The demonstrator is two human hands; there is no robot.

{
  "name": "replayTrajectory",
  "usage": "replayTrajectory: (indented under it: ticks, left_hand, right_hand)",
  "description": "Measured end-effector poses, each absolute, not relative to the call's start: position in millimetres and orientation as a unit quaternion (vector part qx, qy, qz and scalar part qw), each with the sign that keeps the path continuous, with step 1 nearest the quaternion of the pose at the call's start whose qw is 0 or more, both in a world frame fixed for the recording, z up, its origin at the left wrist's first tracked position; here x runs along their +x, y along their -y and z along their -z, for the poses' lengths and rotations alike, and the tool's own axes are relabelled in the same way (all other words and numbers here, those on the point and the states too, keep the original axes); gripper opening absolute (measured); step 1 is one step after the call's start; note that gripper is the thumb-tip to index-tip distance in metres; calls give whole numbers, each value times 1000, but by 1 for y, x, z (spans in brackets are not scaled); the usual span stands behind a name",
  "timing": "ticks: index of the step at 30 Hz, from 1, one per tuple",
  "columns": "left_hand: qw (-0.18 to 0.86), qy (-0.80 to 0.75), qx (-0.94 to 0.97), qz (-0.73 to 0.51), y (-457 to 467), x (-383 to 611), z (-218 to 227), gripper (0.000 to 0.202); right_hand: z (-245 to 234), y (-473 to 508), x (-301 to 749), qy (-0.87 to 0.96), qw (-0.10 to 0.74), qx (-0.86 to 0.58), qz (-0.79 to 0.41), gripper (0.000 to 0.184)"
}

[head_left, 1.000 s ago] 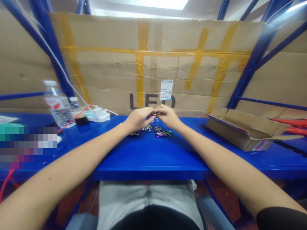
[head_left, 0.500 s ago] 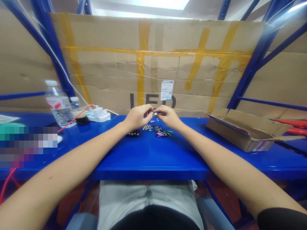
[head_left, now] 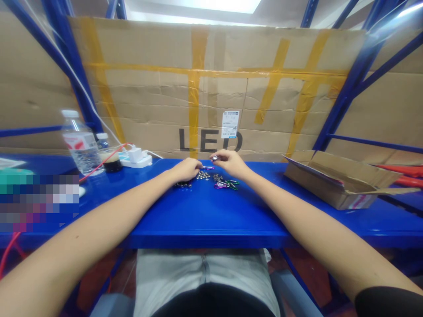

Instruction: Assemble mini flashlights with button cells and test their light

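My right hand (head_left: 231,163) is raised over the far part of the blue table, pinching a small round silver piece (head_left: 215,158) between thumb and fingertips. Lower and to the left, my left hand (head_left: 187,169) has its fingers closed together at the tabletop; whatever they hold is hidden. Beside those fingertips lies a small purple and silver piece (head_left: 209,167). Several small round metal pieces (head_left: 203,175) are grouped in front of it. Small dark metal parts (head_left: 217,177) lie to their right, by several green and purple carabiners (head_left: 227,185). Dark short cylinders (head_left: 183,185) sit below my left hand.
An open cardboard box (head_left: 340,180) stands on the right of the blue table (head_left: 211,215). At the left are a water bottle (head_left: 81,145), a cup of dark liquid (head_left: 112,163), a power strip (head_left: 137,158) and a red cable (head_left: 104,163). A large cardboard sheet (head_left: 148,101) closes off the back.
My left hand has parted from my right hand and moved down and left to the tabletop. The right hand stays raised with the silver piece, which now shows more fully.
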State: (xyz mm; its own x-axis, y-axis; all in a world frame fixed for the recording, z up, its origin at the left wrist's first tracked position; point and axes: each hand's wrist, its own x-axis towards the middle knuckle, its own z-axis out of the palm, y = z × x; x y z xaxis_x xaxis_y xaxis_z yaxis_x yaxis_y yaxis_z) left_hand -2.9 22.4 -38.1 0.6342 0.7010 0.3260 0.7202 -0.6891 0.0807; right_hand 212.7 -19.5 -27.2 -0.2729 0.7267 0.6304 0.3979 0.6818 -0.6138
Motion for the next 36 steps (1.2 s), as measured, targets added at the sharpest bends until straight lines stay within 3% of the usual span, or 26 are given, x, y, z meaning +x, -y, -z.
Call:
replayTrajectory:
  ticks: [6, 17, 26, 31, 36]
  left_hand:
    - [40, 396, -907, 139, -25, -1, 39, 35]
    - [30, 415, -901, 119, -30, 2, 38, 32]
    - [3, 429, -892, 141, -29, 2, 37, 21]
    - [-4, 446, -884, 142, -28, 3, 35, 18]
    - [-12, 444, -888, 120, -33, -4, 29, 13]
  right_hand:
    - [32, 16, 213, 770, 464, -393, -195, 23]
    - [30, 20, 215, 810, 401, -422, -68, 29]
    - [27, 27, 206, 793, 418, -410, -169, 21]
    - [23, 45, 192, 828, 362, -355, -241, 20]
    - [20, 57, 186, 865, 312, -340, -199, 22]
